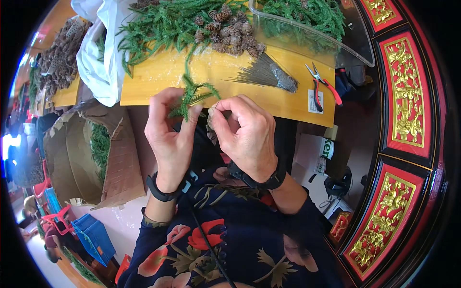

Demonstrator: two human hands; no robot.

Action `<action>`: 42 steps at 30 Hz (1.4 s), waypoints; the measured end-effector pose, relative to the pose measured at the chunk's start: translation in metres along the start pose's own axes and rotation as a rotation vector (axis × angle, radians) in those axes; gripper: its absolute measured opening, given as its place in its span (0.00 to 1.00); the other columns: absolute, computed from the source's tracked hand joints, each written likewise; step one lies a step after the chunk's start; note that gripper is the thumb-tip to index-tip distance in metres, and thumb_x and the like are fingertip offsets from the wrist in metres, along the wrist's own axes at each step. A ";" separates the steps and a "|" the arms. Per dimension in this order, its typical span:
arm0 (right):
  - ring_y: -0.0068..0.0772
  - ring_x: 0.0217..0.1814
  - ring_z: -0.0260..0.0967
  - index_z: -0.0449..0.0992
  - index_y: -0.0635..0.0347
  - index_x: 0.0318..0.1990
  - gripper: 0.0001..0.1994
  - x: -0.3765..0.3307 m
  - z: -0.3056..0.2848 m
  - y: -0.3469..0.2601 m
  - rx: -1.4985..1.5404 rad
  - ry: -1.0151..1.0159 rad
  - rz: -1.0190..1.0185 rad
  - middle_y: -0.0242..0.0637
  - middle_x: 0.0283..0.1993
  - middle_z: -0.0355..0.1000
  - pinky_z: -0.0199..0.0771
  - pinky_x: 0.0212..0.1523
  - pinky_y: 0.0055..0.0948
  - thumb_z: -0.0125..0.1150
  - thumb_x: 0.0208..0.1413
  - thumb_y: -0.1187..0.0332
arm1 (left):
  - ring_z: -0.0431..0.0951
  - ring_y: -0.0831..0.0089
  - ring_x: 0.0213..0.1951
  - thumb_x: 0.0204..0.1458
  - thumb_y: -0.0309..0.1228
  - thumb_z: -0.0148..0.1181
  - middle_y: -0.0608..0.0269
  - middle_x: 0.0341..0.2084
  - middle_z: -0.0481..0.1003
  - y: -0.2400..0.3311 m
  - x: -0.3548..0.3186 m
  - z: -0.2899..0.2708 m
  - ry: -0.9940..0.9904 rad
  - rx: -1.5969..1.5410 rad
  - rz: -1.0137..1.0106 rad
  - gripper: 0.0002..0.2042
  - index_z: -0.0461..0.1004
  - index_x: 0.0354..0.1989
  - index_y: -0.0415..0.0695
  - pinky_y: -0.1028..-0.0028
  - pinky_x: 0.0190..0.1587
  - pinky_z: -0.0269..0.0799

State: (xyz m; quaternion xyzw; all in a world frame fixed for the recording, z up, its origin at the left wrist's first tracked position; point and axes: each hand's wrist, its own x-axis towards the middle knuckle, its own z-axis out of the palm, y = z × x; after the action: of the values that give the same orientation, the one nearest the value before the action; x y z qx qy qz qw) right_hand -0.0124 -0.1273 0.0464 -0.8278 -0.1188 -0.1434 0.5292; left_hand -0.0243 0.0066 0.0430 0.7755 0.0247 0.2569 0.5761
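Observation:
Just off the table's near edge, my left hand is closed around the stem of a green artificial pine sprig. Its needled branches spread above and between the thumb and fingers. Close beside it, my right hand is closed in a pinch, thumb against forefinger. What those fingertips hold is too small to make out. Beyond the hands lies a fanned bundle of thin wires on the yellow table. Red-and-black pliers rest to its right, jaws parted, over a small white label card.
Pine cones and a heap of green sprigs cover the table's far side. A clear plastic bin of greenery stands far right, a white plastic bag far left. A cardboard box sits left; carved red-gold panels line the right.

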 end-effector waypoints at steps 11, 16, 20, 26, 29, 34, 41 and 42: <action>0.24 0.16 0.66 0.74 0.62 0.28 0.05 0.002 0.003 -0.001 0.000 -0.037 0.036 0.34 0.23 0.70 0.64 0.20 0.23 0.65 0.46 0.75 | 0.74 0.83 0.31 0.56 0.24 0.57 0.66 0.33 0.75 -0.004 0.007 -0.010 -0.160 -0.284 -0.421 0.10 0.70 0.46 0.35 0.83 0.32 0.72; 0.24 0.17 0.67 0.74 0.62 0.29 0.04 0.004 0.007 0.000 0.008 -0.047 0.021 0.34 0.24 0.71 0.65 0.20 0.25 0.64 0.46 0.75 | 0.74 0.83 0.31 0.57 0.24 0.56 0.65 0.34 0.75 0.000 0.007 -0.008 -0.120 -0.257 -0.363 0.10 0.70 0.46 0.35 0.83 0.33 0.73; 0.26 0.18 0.69 0.74 0.62 0.29 0.05 0.003 0.009 0.003 0.008 -0.055 0.016 0.35 0.24 0.71 0.65 0.21 0.25 0.64 0.46 0.75 | 0.74 0.82 0.32 0.57 0.24 0.56 0.64 0.35 0.75 -0.010 0.008 -0.014 -0.189 -0.306 -0.489 0.12 0.70 0.48 0.34 0.82 0.33 0.73; 0.30 0.19 0.70 0.74 0.62 0.29 0.04 0.007 0.013 0.003 -0.002 -0.055 0.010 0.36 0.25 0.72 0.67 0.22 0.27 0.64 0.46 0.74 | 0.74 0.81 0.31 0.58 0.25 0.55 0.64 0.31 0.75 -0.009 0.011 -0.022 -0.191 -0.325 -0.560 0.13 0.71 0.49 0.34 0.83 0.32 0.72; 0.32 0.19 0.70 0.74 0.62 0.29 0.04 0.007 0.013 0.003 -0.007 -0.063 0.015 0.36 0.25 0.73 0.67 0.22 0.28 0.64 0.46 0.74 | 0.74 0.81 0.31 0.58 0.27 0.54 0.64 0.30 0.75 -0.012 0.014 -0.028 -0.260 -0.356 -0.627 0.13 0.71 0.49 0.33 0.83 0.34 0.71; 0.34 0.20 0.70 0.74 0.61 0.29 0.04 0.009 0.013 0.001 -0.022 -0.074 0.014 0.36 0.25 0.73 0.67 0.22 0.30 0.63 0.46 0.74 | 0.74 0.81 0.32 0.59 0.29 0.53 0.63 0.30 0.75 -0.009 0.017 -0.029 -0.309 -0.452 -0.670 0.12 0.72 0.46 0.33 0.81 0.36 0.71; 0.37 0.21 0.70 0.73 0.61 0.28 0.04 0.009 0.012 -0.001 -0.039 -0.067 0.008 0.37 0.26 0.72 0.68 0.23 0.32 0.63 0.45 0.75 | 0.74 0.78 0.32 0.60 0.30 0.52 0.62 0.30 0.75 -0.008 0.016 -0.028 -0.264 -0.530 -0.692 0.12 0.73 0.44 0.32 0.80 0.35 0.72; 0.38 0.21 0.71 0.73 0.60 0.28 0.05 0.008 0.012 -0.001 -0.046 -0.055 -0.012 0.37 0.26 0.72 0.68 0.23 0.32 0.64 0.45 0.75 | 0.74 0.78 0.32 0.60 0.30 0.51 0.62 0.30 0.75 -0.008 0.017 -0.028 -0.240 -0.583 -0.714 0.12 0.73 0.43 0.33 0.80 0.35 0.72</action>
State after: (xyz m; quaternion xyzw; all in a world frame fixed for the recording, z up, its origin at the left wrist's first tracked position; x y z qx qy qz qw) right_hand -0.0036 -0.1158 0.0458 -0.8427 -0.1351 -0.1265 0.5055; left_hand -0.0199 0.0394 0.0481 0.5487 0.1498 -0.0524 0.8208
